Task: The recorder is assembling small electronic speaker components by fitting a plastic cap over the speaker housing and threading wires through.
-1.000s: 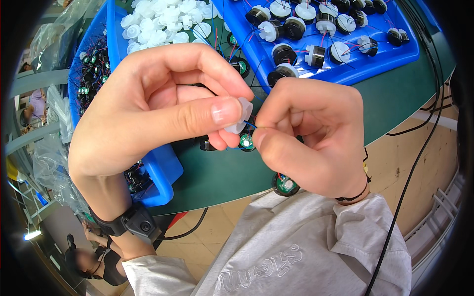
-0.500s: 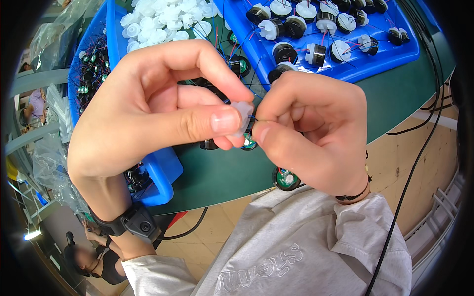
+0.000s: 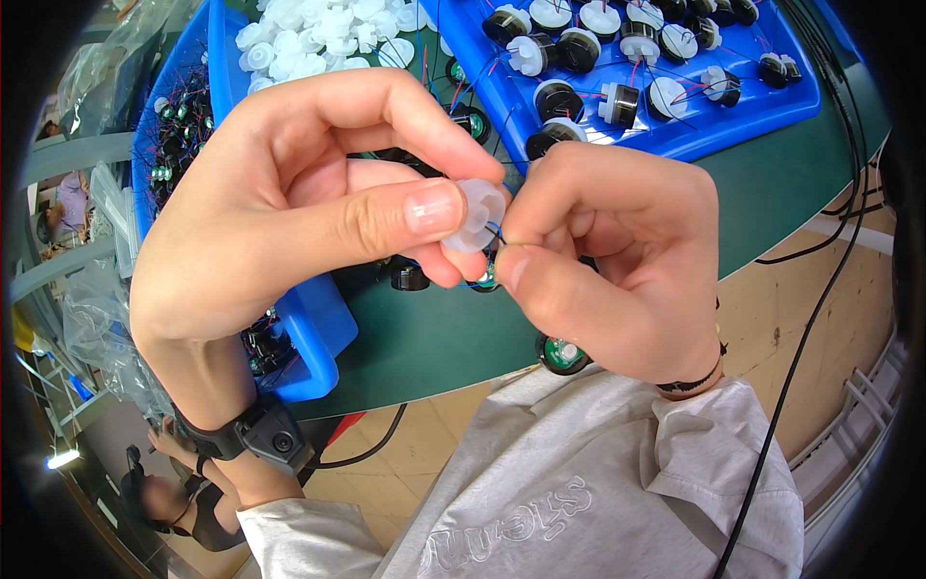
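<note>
A translucent white plastic cap (image 3: 479, 214) is pinched between the thumb and fingers of my left hand (image 3: 318, 207), its ringed face turned partly toward me. My right hand (image 3: 617, 256) is close beside it, thumb and forefinger pressed together on thin dark wires (image 3: 495, 232) that meet the cap. Under the right hand a round black part with a green circuit board (image 3: 562, 354) hangs by the table edge; where its leads run is hidden by the hand. Another black part (image 3: 410, 275) lies on the table beneath my left fingers.
At the back right, a blue tray (image 3: 762, 121) holds several black parts fitted with white caps. Loose white caps (image 3: 318, 39) are heaped at the back left. A blue bin (image 3: 313, 338) of wired parts stands left on the green table (image 3: 434, 343). Black cables (image 3: 839, 246) hang at the right.
The white cap has turned in my left fingers, so more of its round face shows. My left thumb has tilted up slightly; the right hand stays almost in place.
</note>
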The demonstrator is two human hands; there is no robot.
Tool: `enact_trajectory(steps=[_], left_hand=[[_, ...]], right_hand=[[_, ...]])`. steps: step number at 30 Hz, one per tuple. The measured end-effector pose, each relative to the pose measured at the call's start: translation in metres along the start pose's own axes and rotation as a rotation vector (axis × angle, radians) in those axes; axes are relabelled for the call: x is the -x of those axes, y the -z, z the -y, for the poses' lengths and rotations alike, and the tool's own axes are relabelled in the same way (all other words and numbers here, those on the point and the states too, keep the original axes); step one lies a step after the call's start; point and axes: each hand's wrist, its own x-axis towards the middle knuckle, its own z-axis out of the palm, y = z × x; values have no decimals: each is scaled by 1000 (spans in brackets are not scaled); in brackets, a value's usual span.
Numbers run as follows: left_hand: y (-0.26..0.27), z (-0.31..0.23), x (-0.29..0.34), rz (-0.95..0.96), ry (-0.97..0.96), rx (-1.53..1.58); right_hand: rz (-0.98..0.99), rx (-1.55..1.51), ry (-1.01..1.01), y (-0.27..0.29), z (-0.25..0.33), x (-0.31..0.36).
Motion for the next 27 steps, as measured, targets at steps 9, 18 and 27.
enact_trajectory(steps=[9,18,27], left_hand=[[0,-1,-2,12,-26,-6],[-2,16,5,84,-285,382],[-2,16,-10,392,-465,535]], right_hand=[[15,-15,3,2,1,1],[-127,668,553,3,21,9],[3,919,685,21,39,9]])
